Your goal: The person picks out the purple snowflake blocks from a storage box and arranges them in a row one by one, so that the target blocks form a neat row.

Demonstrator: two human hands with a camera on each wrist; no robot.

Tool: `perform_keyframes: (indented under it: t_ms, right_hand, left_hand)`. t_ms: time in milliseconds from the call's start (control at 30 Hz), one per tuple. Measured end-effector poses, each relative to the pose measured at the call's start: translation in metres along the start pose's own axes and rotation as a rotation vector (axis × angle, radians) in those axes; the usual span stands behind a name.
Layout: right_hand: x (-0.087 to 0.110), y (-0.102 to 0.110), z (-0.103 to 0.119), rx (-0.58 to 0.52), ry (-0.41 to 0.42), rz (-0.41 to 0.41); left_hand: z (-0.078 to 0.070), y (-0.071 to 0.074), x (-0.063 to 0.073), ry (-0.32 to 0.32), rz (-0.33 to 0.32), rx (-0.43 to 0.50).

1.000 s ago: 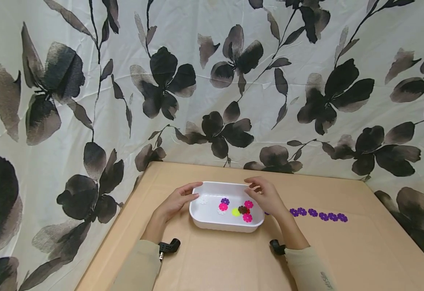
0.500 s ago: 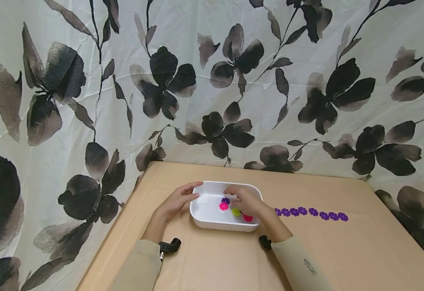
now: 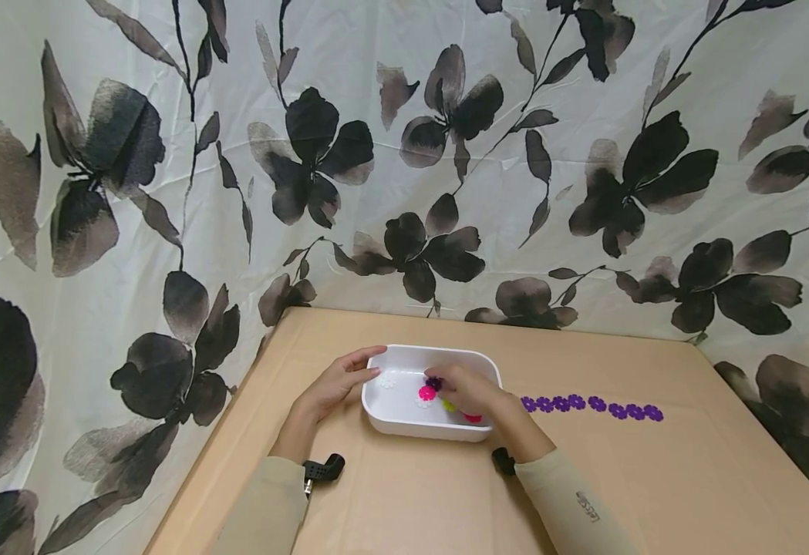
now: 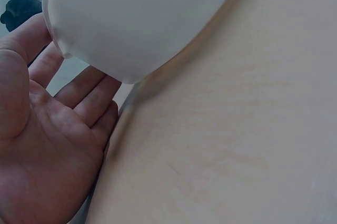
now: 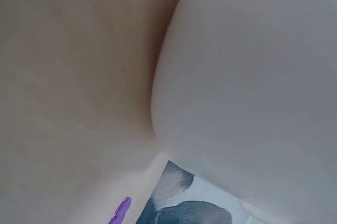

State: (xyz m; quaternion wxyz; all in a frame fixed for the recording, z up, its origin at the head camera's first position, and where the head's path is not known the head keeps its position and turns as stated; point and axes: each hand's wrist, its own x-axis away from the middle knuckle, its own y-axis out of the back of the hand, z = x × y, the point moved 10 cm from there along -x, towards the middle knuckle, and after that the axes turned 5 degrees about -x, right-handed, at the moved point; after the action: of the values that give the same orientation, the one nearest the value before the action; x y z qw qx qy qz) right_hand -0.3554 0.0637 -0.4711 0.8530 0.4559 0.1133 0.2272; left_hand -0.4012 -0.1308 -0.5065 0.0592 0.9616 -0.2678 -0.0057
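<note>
A white plastic tray (image 3: 432, 433) with rounded corners stands on the table, holding several small flower-shaped pieces. My left hand (image 3: 335, 383) grips its left end, thumb at the rim; in the left wrist view, fingers (image 4: 87, 89) lie against the tray's outside. Inside the tray is my right hand (image 3: 470, 391), its thumb and fingertips pinching a purple flower piece (image 3: 434, 382). Below that lie a pink flower piece (image 3: 427, 393) and a white one (image 3: 422, 403). A yellow-green piece (image 3: 449, 405) and another pink piece (image 3: 473, 418) are partly hidden under the right hand.
A row of purple flower pieces (image 3: 597, 403) lies on the tan table (image 3: 654, 478) to the right of the tray. More white pieces (image 3: 387, 383) sit at the tray's left end. A floral cloth (image 3: 404, 154) hangs behind the table's back edge.
My right hand has moved left from the tray's right rim down into the tray, and its fingertips have closed on the purple flower piece. The left hand has stayed at the tray's left end.
</note>
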Motion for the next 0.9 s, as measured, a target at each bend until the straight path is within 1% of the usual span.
perform_keyframes:
  t_ms: [133, 267, 400, 533, 767, 900]
  right_hand:
    - [0.0, 0.0, 0.002, 0.102, 0.009, -0.021]
    - [0.002, -0.002, 0.008, 0.198, 0.065, -0.026]
    - [0.004, 0.0, 0.013, 0.208, 0.118, -0.047]
    - [0.004, 0.003, 0.015, 0.198, 0.139, -0.072]
    - [0.001, 0.003, 0.01, 0.182, 0.122, -0.067]
    - [-0.001, 0.001, 0.007, 0.18, 0.095, -0.052]
  left_hand:
    - [0.0, 0.0, 0.001, 0.005, -0.003, 0.0]
    - [-0.001, 0.0, 0.001, 0.007, 0.0, -0.011]
    - [-0.002, 0.0, 0.002, -0.004, 0.004, -0.027]
    - [-0.003, 0.0, 0.003, -0.006, 0.001, -0.028]
    - [-0.003, -0.001, 0.003, -0.008, 0.0, -0.019]
    - [-0.002, 0.0, 0.003, -0.001, -0.008, -0.011]
